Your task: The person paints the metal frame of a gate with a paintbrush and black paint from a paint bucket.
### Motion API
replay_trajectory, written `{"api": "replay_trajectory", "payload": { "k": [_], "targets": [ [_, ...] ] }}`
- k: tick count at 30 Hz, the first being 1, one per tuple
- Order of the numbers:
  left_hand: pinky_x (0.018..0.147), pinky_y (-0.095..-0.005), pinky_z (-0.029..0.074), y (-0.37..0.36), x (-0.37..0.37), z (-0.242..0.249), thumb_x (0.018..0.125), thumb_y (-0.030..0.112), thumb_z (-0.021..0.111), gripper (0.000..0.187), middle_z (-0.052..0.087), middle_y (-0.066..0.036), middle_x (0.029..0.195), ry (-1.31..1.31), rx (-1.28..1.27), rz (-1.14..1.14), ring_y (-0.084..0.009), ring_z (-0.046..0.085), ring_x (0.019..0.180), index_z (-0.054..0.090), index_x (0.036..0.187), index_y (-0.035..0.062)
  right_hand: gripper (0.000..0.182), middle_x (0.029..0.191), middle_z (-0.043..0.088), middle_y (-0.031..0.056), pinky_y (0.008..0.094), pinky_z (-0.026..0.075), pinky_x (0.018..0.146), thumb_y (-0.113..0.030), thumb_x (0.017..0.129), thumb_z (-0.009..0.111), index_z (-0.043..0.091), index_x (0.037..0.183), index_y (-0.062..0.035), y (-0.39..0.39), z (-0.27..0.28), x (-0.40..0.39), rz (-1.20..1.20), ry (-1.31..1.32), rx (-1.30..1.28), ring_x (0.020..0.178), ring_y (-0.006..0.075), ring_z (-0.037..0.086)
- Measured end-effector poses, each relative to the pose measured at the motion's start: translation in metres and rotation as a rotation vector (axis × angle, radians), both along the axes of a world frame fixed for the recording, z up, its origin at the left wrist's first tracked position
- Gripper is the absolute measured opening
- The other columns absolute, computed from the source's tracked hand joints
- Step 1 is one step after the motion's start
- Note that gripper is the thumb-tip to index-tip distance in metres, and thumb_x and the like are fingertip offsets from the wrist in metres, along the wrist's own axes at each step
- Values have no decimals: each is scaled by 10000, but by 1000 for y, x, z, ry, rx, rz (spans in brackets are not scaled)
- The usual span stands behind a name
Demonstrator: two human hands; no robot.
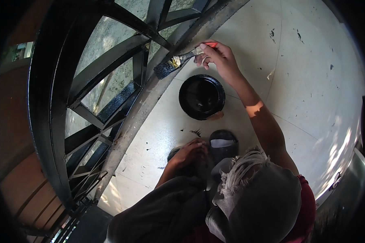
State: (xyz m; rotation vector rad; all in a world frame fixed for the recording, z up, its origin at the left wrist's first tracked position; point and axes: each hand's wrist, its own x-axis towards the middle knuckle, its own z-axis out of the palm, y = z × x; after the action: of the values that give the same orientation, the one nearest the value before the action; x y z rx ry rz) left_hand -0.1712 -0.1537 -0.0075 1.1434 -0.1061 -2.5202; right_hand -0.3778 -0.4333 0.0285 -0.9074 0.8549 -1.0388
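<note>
My right hand is closed around the red-orange handle of a paintbrush. The bristles are coated black and touch the ledge at the foot of a black metal grille gate. Yellow shows on the brush's metal band. Just below that hand, a round black container stands on the floor with glossy dark liquid inside. A small brown piece lies against its lower rim. My left hand rests low near my feet, holding nothing visible, its fingers laid over something dark.
Pale floor tiles carry several dark smears and flakes. A grey ledge runs diagonally under the grille. My sandalled foot is close to the container. Grey cloth covers part of the lower view. Brown curved panels stand at the left.
</note>
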Motion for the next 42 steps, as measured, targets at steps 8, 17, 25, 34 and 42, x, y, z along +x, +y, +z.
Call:
{"api": "replay_trajectory", "payload": {
  "k": [8,17,25,34,42],
  "targets": [
    [912,-376,472,0,-1,-2,1046,274,501,299,655,-134,1073,31,41,53,-242,627,1044,514,1246,52,197,876,700,60,233,466,604,-167,1024,603,630,1118,3,10,0,27,25,74,-120,776,94,676],
    [908,-366,482,0,0,-4,1051,279,492,305,655,-125,1080,45,-26,36,-232,634,1045,526,1235,38,128,863,719,100,240,509,639,-77,984,603,567,1065,15,25,3,32,-13,120,-152,790,112,692],
    [880,-365,501,3,0,-5,1043,262,520,291,653,-118,1043,41,-61,72,-213,650,1005,549,1219,32,102,865,710,154,275,511,613,-44,989,552,522,1056,26,44,12,44,-57,233,-35,713,155,675],
    [870,-359,502,2,3,0,1030,246,548,274,652,-117,1034,43,-79,48,-204,651,984,550,1215,44,249,639,665,113,448,523,584,-241,877,703,610,1037,-76,55,38,66,28,1134,-416,611,321,679],
    [877,-350,493,4,6,0,1024,250,551,271,652,-101,1039,61,-85,83,-198,646,991,558,1204,48,207,601,667,90,468,533,562,-249,899,662,616,1028,-93,65,48,80,17,1355,-579,602,352,690]
  ]
}}
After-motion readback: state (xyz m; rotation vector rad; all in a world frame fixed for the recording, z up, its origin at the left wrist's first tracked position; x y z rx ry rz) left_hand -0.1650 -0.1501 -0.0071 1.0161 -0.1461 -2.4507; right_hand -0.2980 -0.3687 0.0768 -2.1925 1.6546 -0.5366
